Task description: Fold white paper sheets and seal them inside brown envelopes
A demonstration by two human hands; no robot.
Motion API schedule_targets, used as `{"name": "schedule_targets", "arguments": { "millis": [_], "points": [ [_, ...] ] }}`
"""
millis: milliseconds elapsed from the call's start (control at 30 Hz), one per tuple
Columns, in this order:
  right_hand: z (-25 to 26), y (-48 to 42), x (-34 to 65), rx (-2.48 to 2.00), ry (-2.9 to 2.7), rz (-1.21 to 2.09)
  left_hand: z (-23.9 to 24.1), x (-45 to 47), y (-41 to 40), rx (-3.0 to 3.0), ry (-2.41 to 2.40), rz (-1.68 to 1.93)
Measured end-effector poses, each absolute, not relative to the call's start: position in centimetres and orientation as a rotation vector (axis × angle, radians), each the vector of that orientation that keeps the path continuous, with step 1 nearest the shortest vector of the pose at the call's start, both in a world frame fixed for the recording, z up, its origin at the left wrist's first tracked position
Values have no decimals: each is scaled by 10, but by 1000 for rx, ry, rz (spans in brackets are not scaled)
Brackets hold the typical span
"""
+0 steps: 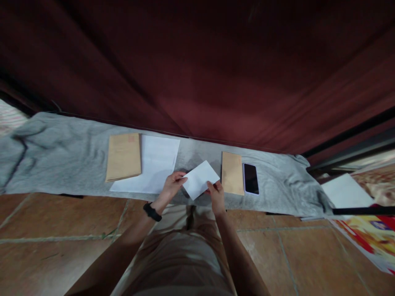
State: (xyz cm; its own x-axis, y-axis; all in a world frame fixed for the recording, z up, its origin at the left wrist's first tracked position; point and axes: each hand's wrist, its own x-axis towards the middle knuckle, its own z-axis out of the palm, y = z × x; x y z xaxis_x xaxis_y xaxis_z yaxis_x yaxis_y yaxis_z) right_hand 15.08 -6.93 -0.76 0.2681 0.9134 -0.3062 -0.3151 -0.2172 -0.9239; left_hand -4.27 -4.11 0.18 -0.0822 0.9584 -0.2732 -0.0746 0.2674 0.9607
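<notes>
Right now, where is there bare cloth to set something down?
Wrinkled gray cloth lies bare left of the wide brown envelope and right of the phone. Between them it's crowded: white sheet beneath that envelope, left hand and right hand holding small white paper, then the narrow brown envelope.

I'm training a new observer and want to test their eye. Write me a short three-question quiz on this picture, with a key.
1. True or false: the phone lies on the grey cloth, to the right of the narrow brown envelope.

2. What do the left hand and right hand hold between them?
A) the phone
B) a small white paper
C) the narrow brown envelope

3. Fill in: the wide brown envelope at the left lies partly over a large white ____.

Key:
1. True
2. B
3. sheet
</notes>
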Motion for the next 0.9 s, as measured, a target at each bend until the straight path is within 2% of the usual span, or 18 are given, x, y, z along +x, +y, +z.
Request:
{"name": "schedule_targets", "arguments": {
  "millis": [100,233,433,700,900],
  "points": [
    [-9,-74,148,-1271,-562,1343,4,-38,-42,749,1415,1244],
    [-14,-78,146,-1209,-470,1342,1,-29,-48,677,1399,1199],
    [-18,-79,148,-1179,-431,1390,-10,-27,-42,936,1494,1070],
    [-24,-95,157,-1223,-472,1282,-9,-44,-25,1173,1657,1025],
    [-31,-113,159,-1412,-787,1085,-5,-42,-19,1566,1855,717]
  ]
}}
